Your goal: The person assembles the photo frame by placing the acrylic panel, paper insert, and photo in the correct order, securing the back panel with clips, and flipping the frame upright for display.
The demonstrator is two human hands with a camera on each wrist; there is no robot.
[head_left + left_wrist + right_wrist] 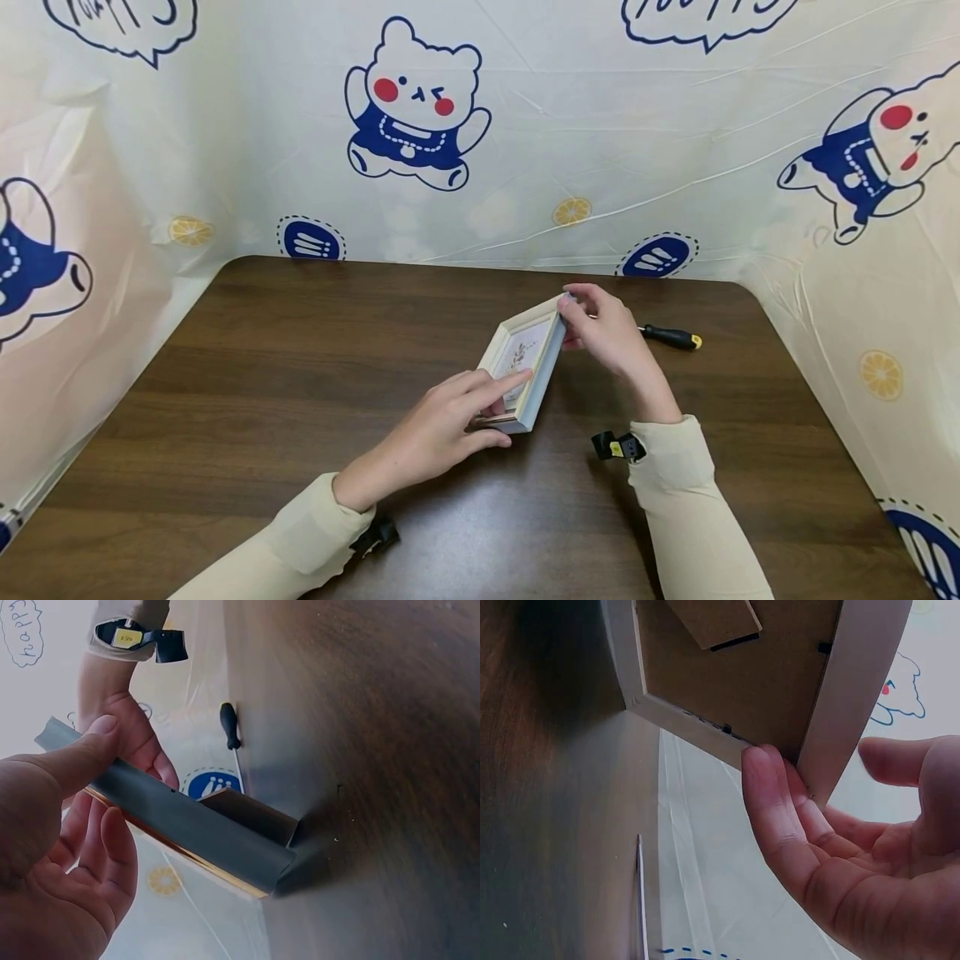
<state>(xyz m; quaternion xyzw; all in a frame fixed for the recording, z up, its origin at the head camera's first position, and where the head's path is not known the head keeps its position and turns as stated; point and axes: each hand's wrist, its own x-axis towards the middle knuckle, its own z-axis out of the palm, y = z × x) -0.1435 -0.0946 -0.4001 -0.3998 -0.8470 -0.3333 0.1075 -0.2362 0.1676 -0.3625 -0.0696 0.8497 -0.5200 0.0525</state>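
A picture frame [550, 367] with pale borders and a plant print stands tilted above the brown table. My right hand [603, 329] grips its upper right corner, thumb on the side edge and fingers behind the brown backboard [735, 671]. At the lower end, my left hand [450, 417] holds the frame, its thumb [97, 742] along the bottom edge. The left index finger stretches across the front to the right border, the other fingers bent beneath it. From the back sticks out a brown stand flap [255, 814], its end close over the table.
A screwdriver [672, 337] with a black and yellow handle lies on the table [300, 375] just beyond my right hand. Behind the table hangs a pale curtain [540, 167] printed with bears, and it also closes off both sides.
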